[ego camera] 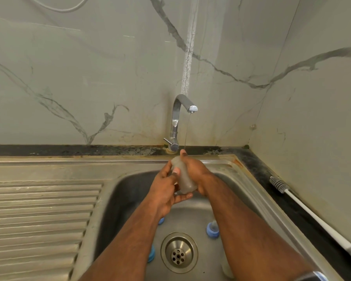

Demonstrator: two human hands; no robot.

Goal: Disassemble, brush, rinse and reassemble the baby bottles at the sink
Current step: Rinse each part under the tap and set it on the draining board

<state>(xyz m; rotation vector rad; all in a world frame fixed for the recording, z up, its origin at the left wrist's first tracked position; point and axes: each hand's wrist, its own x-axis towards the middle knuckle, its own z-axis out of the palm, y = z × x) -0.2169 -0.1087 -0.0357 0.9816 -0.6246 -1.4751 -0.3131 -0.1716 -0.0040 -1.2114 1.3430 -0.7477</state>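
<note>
A cloudy, see-through baby bottle body (pixel 183 177) is held over the steel sink (pixel 130 191), just under a thin stream of water from the tap (pixel 179 116). My left hand (pixel 166 189) grips its near side, thumb across the front. My right hand (pixel 195 171) wraps its far side, one fingertip up near the stream. On the sink floor stands a blue collar with a teat (pixel 212 230). Two more blue parts (pixel 161 220) (pixel 151 253) peek out from under my left forearm.
A bottle brush (pixel 280 185) with a long white handle lies on the dark counter along the right wall. The ribbed draining board (pixel 39 220) fills the left. The drain (pixel 179 252) sits in the sink's middle. A pale object (pixel 226 268) shows under my right forearm.
</note>
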